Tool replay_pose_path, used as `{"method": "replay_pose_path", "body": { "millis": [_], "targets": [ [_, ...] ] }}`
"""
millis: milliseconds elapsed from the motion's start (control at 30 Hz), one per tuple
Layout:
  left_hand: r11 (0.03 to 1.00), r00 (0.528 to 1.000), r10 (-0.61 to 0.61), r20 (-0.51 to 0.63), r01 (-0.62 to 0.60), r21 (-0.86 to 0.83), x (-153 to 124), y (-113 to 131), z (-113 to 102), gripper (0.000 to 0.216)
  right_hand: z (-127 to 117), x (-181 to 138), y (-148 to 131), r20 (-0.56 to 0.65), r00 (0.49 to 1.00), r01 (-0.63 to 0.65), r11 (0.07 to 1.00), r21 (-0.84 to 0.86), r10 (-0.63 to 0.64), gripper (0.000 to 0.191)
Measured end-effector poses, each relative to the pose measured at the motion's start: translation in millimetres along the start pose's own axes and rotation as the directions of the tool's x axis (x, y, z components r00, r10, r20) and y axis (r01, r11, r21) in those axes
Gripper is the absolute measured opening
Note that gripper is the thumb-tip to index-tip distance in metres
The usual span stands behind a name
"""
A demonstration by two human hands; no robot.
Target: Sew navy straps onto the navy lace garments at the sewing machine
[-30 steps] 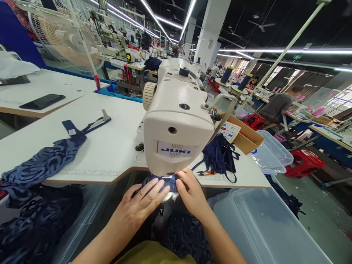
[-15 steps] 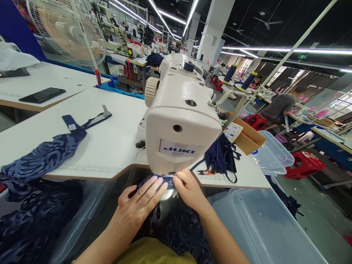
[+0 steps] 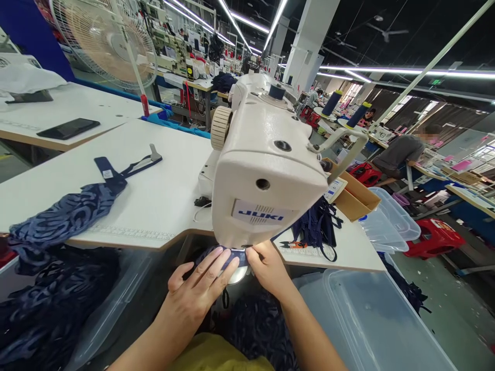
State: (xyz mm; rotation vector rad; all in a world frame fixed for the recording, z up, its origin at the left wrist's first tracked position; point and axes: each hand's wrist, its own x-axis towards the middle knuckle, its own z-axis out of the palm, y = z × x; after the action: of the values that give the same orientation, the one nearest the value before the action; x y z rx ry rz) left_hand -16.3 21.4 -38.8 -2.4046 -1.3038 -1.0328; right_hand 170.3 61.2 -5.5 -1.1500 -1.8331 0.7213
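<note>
A cream JUKI sewing machine (image 3: 263,175) stands on the white table (image 3: 154,196) in front of me. Under its head lies a piece of dark blue fabric (image 3: 237,256). My left hand (image 3: 197,293) rests flat on the fabric with fingers stretched out toward the needle area. My right hand (image 3: 266,268) pinches the fabric's right edge just below the machine head. More dark lace fabric (image 3: 259,324) hangs down between my arms.
A blue lace garment (image 3: 65,216) drapes off the table's left edge into a bin of dark fabric (image 3: 50,309). Dark straps (image 3: 315,226) and small snips (image 3: 292,245) lie right of the machine. A clear plastic bin (image 3: 371,324) sits lower right. A person works at a far bench.
The view has shifted slightly rightward and closer to the machine. Both hands stay on the fabric under the head, edging a little toward the needle.
</note>
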Motion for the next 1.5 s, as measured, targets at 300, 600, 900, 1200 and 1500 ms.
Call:
{"method": "replay_pose_path", "body": {
  "millis": [300,600,900,1200,1500],
  "targets": [
    [0.999,0.997,0.036,-0.064,-0.033,0.034,2,-1,3,0.046,4,-1,1,-0.047,0.999,-0.007,1.0,0.009,0.007,0.024],
    [1.0,0.998,0.025,-0.056,-0.024,0.014,0,0,3,0.045,7,-1,2,-0.056,0.998,-0.016,1.0,-0.002,0.016,0.023],
    [0.997,0.999,-0.052,-0.012,0.051,-0.057,-4,-1,-1,0.044,7,1,-3,-0.039,0.999,-0.012,1.0,0.007,0.012,0.026],
    [0.997,0.999,-0.049,0.005,0.049,-0.056,-6,-5,2,0.044,7,2,-4,-0.028,1.0,0.013,1.0,0.017,-0.012,0.03],
    [0.994,0.999,-0.013,0.032,0.016,-0.104,-1,2,-3,0.043,8,-9,0,-0.139,0.99,-0.037,0.999,-0.015,0.034,0.021]
  ]
}}
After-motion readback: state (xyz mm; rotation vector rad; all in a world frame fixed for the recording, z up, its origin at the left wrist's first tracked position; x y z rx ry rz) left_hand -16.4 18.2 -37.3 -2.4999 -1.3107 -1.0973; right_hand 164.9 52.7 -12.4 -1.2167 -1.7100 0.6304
